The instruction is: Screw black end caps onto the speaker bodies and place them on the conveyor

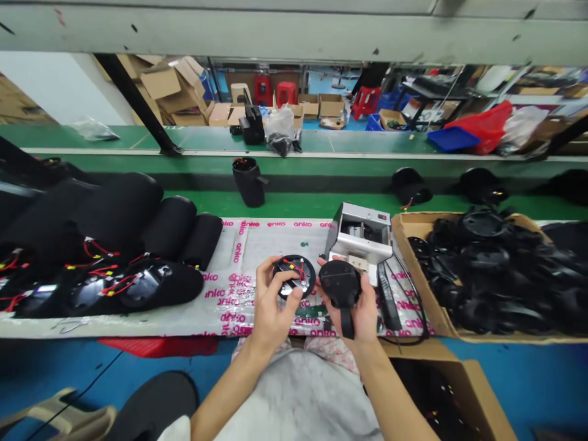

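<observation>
Wired disc in left hand; right hand half-hidden behind black cap.

The wired disc sits centre frame, the round cover just right of it; the small machine stands behind both. At left lie housings; at right, the carton.

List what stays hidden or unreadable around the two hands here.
Head view: back of round black wired disc, covered by left hand.
Far face of plain round black plastic cover, turned away in right hand.
Small green piece between the hands, mostly behind them.
Open brown cardboard box below: contents too dark.
</observation>
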Demonstrator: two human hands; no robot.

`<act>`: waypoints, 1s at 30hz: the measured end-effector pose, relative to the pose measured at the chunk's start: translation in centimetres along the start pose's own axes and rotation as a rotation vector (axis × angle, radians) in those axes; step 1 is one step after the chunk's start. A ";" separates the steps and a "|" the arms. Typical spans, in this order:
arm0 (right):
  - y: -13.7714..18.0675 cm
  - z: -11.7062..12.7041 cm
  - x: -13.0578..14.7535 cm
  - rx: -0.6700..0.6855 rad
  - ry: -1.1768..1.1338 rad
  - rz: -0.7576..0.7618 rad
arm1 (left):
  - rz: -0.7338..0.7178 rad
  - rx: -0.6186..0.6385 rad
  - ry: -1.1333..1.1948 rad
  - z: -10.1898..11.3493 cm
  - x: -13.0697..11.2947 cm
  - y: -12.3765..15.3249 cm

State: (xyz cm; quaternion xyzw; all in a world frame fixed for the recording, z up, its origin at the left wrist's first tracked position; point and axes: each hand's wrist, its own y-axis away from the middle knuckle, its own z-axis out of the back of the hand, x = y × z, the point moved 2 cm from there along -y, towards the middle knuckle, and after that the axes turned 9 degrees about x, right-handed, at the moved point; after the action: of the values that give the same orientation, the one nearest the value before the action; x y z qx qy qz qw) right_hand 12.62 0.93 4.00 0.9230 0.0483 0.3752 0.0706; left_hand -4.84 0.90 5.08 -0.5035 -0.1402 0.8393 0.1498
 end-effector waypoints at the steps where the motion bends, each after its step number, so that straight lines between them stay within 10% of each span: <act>1: 0.0 -0.1 0.0 -0.010 -0.004 0.011 | 0.008 -0.002 -0.031 0.4 -0.4 -0.3; 17: 0.3 -0.7 -2.1 -0.077 0.070 0.170 | -0.374 0.175 -0.400 2.0 -2.8 -5.2; 30: 1.6 -0.7 -2.7 0.036 0.291 0.354 | -0.022 -0.113 0.122 0.5 -0.8 -3.5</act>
State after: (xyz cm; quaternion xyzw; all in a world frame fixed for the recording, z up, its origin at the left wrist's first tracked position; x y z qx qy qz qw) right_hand 10.20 -0.96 2.92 0.8544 -0.0979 0.5100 -0.0203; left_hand -4.53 3.76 7.35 -0.5597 -0.1835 0.7961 0.1387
